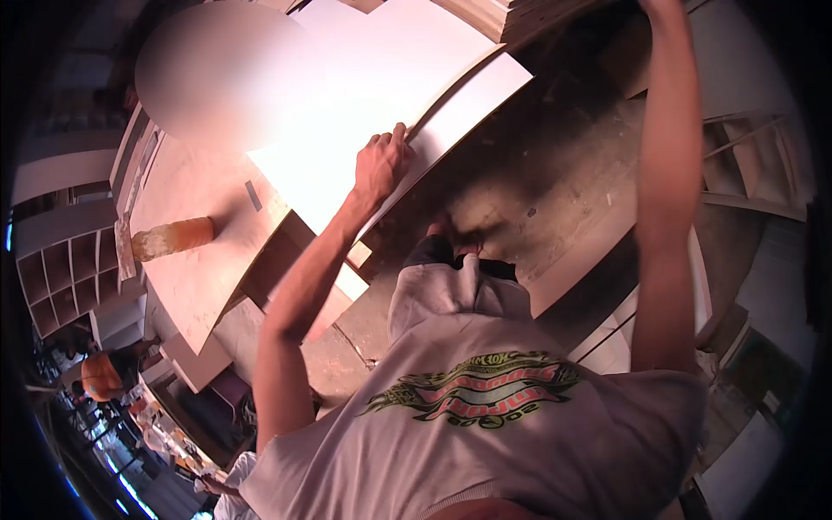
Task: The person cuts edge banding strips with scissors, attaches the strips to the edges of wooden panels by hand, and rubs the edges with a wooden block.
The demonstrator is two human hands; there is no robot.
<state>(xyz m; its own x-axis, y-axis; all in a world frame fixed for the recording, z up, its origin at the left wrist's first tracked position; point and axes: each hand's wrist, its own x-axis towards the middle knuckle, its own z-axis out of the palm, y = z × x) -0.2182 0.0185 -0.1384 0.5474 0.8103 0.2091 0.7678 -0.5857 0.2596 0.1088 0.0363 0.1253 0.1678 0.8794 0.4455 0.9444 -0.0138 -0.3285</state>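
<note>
My left hand (382, 165) is closed on the edge of a white panel (472, 95), fingers curled over its raised lip. The panel lies along the front of a large, brightly lit white board (347, 104). My right arm (667, 173) stretches up along the right side. Only the base of my right hand (662, 5) shows at the top edge; its fingers and anything in them are out of frame.
An amber cylinder (173, 239) rests on a wooden board (208, 286) at left. Cubby shelving (69, 277) stands farther left. A person in orange (101, 377) is at lower left. Stacked boards (546, 17) are at the top. A blurred patch hides the upper left.
</note>
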